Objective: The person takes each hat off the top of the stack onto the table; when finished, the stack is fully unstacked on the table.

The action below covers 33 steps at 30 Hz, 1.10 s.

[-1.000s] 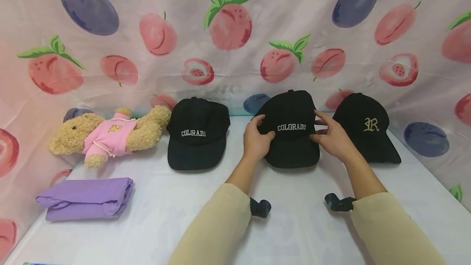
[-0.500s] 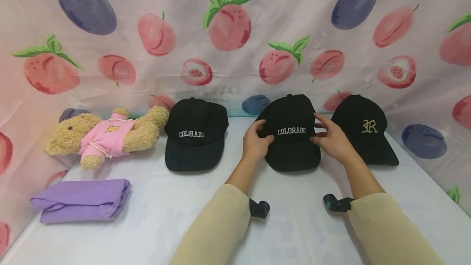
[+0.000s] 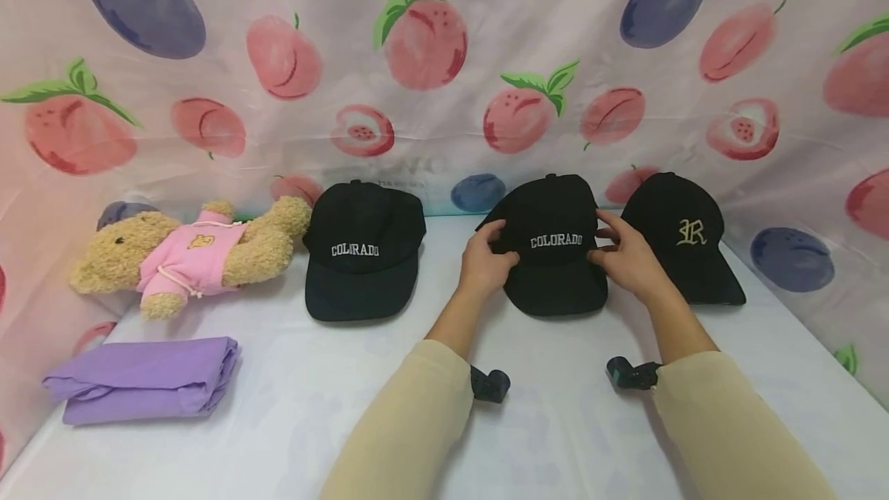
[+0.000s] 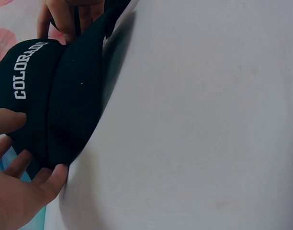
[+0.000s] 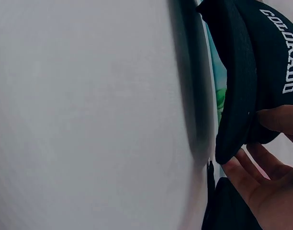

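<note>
A black cap with white COLORADO lettering [image 3: 556, 276] stands brim-forward on the white table, between both hands. My left hand [image 3: 484, 262] grips its left side, the thumb on the front and the fingers at the edge. On the opposite side my right hand [image 3: 630, 257] holds it the same way, thumb near the lettering's end. In the left wrist view, fingertips reach the corner of the brim [image 4: 72, 96]. The right wrist view has fingers touching the brim's other end [image 5: 237, 96]. What lies under the crown is hidden.
Another black COLORADO cap [image 3: 363, 292] sits to the left. Close beside my right hand is a black cap with a gold R [image 3: 677, 211]. A teddy bear in a pink hoodie [image 3: 201, 249] lies at far left, behind a folded purple cloth [image 3: 146, 380]. Fruit-print curtain [image 3: 424, 130] backs the table.
Both hands have lowered the cap a little and shifted it slightly right, closer to the gold R cap. The head view has also turned slightly. The other things keep their places.
</note>
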{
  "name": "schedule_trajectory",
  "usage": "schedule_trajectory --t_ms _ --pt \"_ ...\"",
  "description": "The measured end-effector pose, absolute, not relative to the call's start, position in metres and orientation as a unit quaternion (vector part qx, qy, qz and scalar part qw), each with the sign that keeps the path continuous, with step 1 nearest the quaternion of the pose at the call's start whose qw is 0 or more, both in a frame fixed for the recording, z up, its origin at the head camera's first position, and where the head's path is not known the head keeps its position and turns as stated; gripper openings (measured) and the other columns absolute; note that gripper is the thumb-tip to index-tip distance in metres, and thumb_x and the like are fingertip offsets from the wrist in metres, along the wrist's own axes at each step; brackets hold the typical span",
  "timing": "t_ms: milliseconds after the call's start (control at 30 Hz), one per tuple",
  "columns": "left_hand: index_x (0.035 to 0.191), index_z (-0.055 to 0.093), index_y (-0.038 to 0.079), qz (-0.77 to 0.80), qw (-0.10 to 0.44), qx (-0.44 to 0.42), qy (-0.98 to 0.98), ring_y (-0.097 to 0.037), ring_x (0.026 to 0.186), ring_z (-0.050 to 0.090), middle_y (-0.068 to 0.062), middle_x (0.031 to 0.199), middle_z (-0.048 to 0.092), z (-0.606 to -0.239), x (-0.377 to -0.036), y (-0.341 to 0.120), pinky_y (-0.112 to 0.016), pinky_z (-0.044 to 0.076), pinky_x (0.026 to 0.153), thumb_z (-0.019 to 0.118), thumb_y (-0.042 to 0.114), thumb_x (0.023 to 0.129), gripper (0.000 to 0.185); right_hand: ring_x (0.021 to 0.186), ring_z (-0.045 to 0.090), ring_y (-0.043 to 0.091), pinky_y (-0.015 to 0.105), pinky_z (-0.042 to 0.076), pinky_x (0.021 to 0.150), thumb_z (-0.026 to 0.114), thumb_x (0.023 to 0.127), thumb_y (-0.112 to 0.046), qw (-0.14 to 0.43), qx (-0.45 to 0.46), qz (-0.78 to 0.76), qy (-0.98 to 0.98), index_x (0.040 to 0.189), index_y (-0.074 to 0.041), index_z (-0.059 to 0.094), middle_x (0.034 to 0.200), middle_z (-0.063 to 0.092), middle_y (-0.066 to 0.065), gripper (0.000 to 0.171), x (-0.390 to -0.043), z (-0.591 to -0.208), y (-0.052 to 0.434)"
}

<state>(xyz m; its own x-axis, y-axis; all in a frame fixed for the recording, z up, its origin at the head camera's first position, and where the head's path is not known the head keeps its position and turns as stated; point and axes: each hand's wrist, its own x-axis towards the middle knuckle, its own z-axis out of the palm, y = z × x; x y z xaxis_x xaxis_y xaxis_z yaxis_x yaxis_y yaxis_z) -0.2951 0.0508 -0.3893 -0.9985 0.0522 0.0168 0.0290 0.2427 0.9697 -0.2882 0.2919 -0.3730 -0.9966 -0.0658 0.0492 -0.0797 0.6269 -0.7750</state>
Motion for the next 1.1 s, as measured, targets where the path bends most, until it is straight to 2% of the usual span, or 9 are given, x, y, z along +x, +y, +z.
schedule_trajectory --t_ms 67,167,267,467,800,1100 --pt "0.151 0.053 0.015 0.617 0.018 0.035 0.786 -0.033 0.145 0.047 -0.014 0.153 0.053 -0.389 -0.295 0.051 -0.046 0.042 0.118 0.068 0.002 0.093 0.062 0.129 0.055 0.051 0.044 0.054 0.090 0.060 0.097 -0.004 0.010 0.033 0.429 -0.903 0.165 -0.007 0.021 0.152 0.043 0.037 0.078 -0.289 -0.374 0.292" --pt "0.152 0.052 0.016 0.620 0.029 0.046 0.783 -0.033 0.146 0.046 -0.013 0.155 0.052 -0.389 -0.295 0.053 -0.046 0.041 0.118 0.068 0.003 0.093 0.063 0.133 0.051 0.053 0.058 0.049 0.101 0.060 0.098 -0.006 0.014 0.023 0.425 -0.905 0.164 -0.004 0.020 0.152 0.041 0.039 0.077 -0.289 -0.374 0.295" --pt "0.152 0.051 0.016 0.621 0.034 0.049 0.781 -0.032 0.147 0.044 -0.013 0.156 0.051 -0.389 -0.294 0.057 -0.046 0.039 0.120 0.068 0.003 0.093 0.063 0.136 0.046 0.054 0.063 0.043 0.108 0.061 0.099 -0.008 0.017 0.016 0.421 -0.907 0.164 -0.002 0.019 0.152 0.040 0.040 0.078 -0.289 -0.375 0.298" --pt "0.152 0.051 0.016 0.621 0.040 0.056 0.781 -0.029 0.149 0.043 -0.013 0.156 0.051 -0.387 -0.295 0.063 -0.046 0.039 0.120 0.071 0.004 0.091 0.066 0.140 0.042 0.053 0.065 0.038 0.113 0.061 0.098 -0.010 0.027 0.002 0.426 -0.904 0.164 -0.003 0.020 0.152 0.042 0.038 0.078 -0.290 -0.377 0.305" --pt "0.150 0.052 0.013 0.638 0.025 0.052 0.768 -0.028 0.148 0.044 -0.013 0.157 0.050 -0.390 -0.291 0.072 -0.045 0.036 0.122 0.071 0.002 0.089 0.065 0.140 0.043 0.051 0.064 0.038 0.112 0.060 0.098 -0.010 0.035 -0.011 0.441 -0.897 0.165 -0.005 0.018 0.154 0.040 0.037 0.079 -0.291 -0.380 0.308" --pt "0.150 0.052 0.014 0.643 0.025 0.049 0.764 -0.027 0.147 0.045 -0.011 0.155 0.052 -0.392 -0.290 0.079 -0.045 0.038 0.121 0.071 0.002 0.089 0.065 0.143 0.038 0.050 0.064 0.036 0.115 0.058 0.099 -0.017 0.015 -0.024 0.452 -0.892 0.166 -0.003 0.009 0.160 0.029 0.037 0.084 -0.290 -0.381 0.309"
